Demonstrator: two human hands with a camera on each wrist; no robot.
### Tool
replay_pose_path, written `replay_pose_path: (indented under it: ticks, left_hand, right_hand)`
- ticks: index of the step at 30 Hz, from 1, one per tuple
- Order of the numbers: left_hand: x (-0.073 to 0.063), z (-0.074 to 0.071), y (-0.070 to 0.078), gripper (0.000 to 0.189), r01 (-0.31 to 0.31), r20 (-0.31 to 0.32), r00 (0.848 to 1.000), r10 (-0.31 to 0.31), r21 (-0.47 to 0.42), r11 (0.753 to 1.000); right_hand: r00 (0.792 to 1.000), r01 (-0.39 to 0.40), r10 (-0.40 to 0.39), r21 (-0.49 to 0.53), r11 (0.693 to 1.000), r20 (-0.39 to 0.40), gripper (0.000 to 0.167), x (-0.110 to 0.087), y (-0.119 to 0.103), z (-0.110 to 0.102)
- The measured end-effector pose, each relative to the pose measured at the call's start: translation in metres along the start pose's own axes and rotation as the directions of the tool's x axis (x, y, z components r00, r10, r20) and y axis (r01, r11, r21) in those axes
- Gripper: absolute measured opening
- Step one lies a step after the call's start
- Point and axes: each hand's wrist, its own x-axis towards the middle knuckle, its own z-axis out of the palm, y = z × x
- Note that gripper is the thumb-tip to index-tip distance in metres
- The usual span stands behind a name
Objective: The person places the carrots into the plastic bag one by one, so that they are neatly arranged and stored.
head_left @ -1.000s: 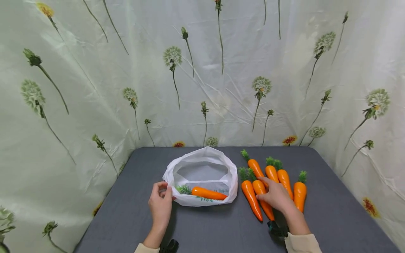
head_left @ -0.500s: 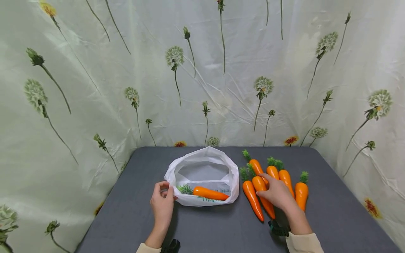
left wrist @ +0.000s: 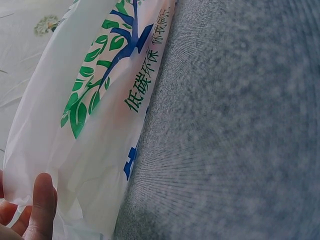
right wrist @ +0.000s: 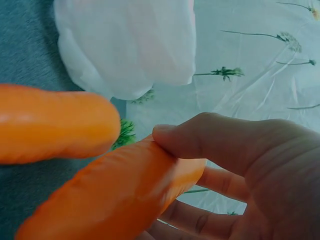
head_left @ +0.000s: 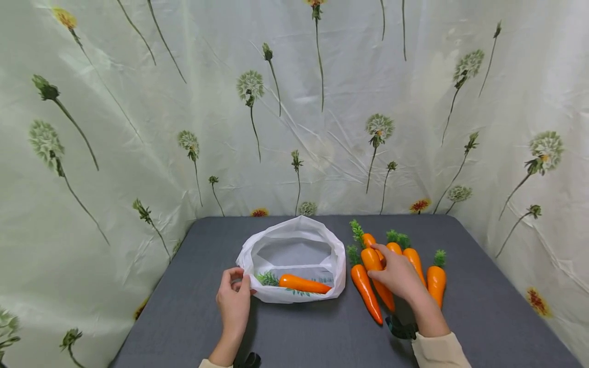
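Note:
A white plastic bag [head_left: 340, 255] stands on the table with its mouth spread wide; green leaves and dark lettering are printed on its side. One orange carrot [head_left: 301, 283] with a green top lies inside. My left hand [head_left: 233, 301] pinches the bag's left rim between thumb and fingers. On the right, my right hand [head_left: 399, 273] grips another carrot [right wrist: 110, 190] near its thick top end, thumb on one side and fingers on the other. Close beside the held one is a further carrot [right wrist: 55, 125], seen large in the right wrist view.
Several more carrots lie right of the bag, among them a left one [head_left: 366, 294] and a rightmost one [head_left: 435, 282]. The dark grey table [head_left: 317, 337] meets a pale floral curtain [head_left: 336, 128] at its back and sides.
My right hand has closed its thumb and fingers on a carrot and raised it slightly, up and to the left. The left hand keeps its hold on the bag's rim.

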Motion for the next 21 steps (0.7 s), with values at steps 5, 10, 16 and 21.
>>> replay_pose_path:
  ticks: [5,10,16,21]
  left_hand:
    - [-0.001,-0.001,0.001,0.014,-0.001,-0.001,1.000,0.001,0.003,1.000]
    - [0.000,-0.001,0.001,0.014,-0.007,-0.006,1.000,0.007,0.001,1.000]
    - [0.000,0.000,0.001,0.014,-0.007,-0.008,1.000,0.007,-0.012,1.000]
    - [-0.001,0.000,0.001,0.015,-0.008,-0.009,1.000,0.008,-0.017,1.000]
  right_hand:
    - [1.000,0.010,-0.010,0.010,1.000,-0.004,0.076,0.002,-0.009,-0.005]
    - [0.999,0.034,-0.035,-0.002,0.999,-0.021,0.075,0.004,-0.019,-0.011]
    - [0.996,0.071,-0.071,-0.004,0.997,-0.048,0.071,0.006,-0.030,-0.016]
    - [0.996,0.077,-0.076,0.020,0.997,-0.046,0.071,0.006,-0.036,-0.018]
